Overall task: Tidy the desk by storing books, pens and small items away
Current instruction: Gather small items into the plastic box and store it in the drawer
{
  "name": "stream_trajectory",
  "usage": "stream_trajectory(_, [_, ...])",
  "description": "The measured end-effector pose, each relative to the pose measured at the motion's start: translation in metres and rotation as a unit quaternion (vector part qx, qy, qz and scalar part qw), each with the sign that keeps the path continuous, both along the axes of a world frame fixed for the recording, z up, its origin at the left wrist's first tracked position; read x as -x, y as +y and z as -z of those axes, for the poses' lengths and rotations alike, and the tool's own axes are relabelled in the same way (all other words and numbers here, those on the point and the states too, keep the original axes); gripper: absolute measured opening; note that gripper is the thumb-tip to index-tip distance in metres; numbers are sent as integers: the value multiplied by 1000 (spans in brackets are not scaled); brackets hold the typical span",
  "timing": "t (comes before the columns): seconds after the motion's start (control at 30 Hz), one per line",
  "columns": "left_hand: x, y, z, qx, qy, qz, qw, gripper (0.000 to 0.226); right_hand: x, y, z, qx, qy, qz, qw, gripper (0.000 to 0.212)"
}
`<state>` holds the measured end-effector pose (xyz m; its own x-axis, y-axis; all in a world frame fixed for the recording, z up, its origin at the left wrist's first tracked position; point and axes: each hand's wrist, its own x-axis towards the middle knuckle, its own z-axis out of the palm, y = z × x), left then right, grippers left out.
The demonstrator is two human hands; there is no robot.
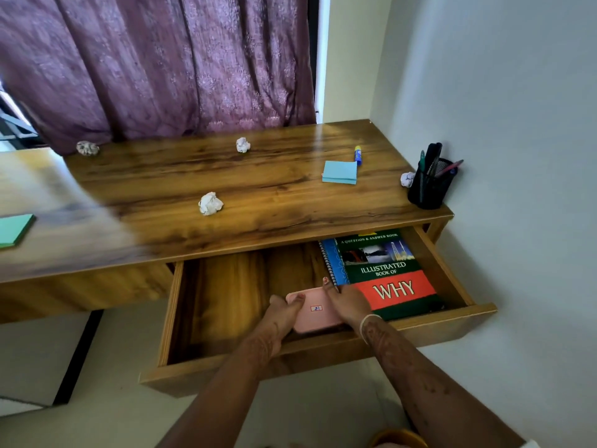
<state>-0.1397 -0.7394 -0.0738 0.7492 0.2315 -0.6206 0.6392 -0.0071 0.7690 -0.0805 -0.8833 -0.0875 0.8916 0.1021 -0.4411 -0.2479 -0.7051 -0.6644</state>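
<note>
**Both hands on the pink box (318,313) in the open drawer (168,318)**

Along the desk (274,195) from the left lie a green pad (14,229), three paper balls (210,203), blue notes (340,172), a glue stick (358,155) and a fourth ball (407,179) just beside the pen pot (429,185). Below, the left hand (284,313) curls round the box's left edge, thumb on top. The right hand (347,302) grips its right side. The box is at the drawer's front, just beside the book (391,279), which lies over a notebook (334,263).
</note>
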Motion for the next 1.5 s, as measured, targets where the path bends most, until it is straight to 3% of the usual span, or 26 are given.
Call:
stream_trajectory(0.27, [-3,3,14,-78,37,35,996,38,-4,-4,10,61,-16,-62,996,43])
stream_trajectory(0.37, [0,-1,11,-120,26,59,991,42,6,-5,3,95,-76,-84,989,41])
stream_trajectory(0.43, [6,-6,4,-249,-9,130,960,47,17,-11,-5,67,-133,-103,984,51])
stream_trajectory(0.53, [23,-11,-9,-445,-119,187,868,47,28,-29,-17,2,-183,-97,978,58])
stream_trajectory(0.6, [32,-11,-19,-452,-172,199,852,47,31,-43,-25,-31,-186,-85,978,51])
stream_trajectory(0.73, [52,-10,-21,-422,-189,313,829,47,36,-56,-34,-15,-126,-194,973,44])
stream_trajectory(0.97, [61,-10,-10,-500,-228,345,761,43,36,-51,-40,109,-225,-261,932,35])
stream_trajectory(1.2, [33,-7,-15,-520,-229,318,758,58,21,-36,-43,157,-275,-240,918,31])
stream_trajectory(1.37, [-4,-1,-17,-570,-217,315,728,77,-6,-19,-49,207,-322,-217,898,42])
stream_trajectory(1.5, [-39,8,-18,-618,-206,326,685,92,-37,-7,-54,216,-325,-227,892,70])
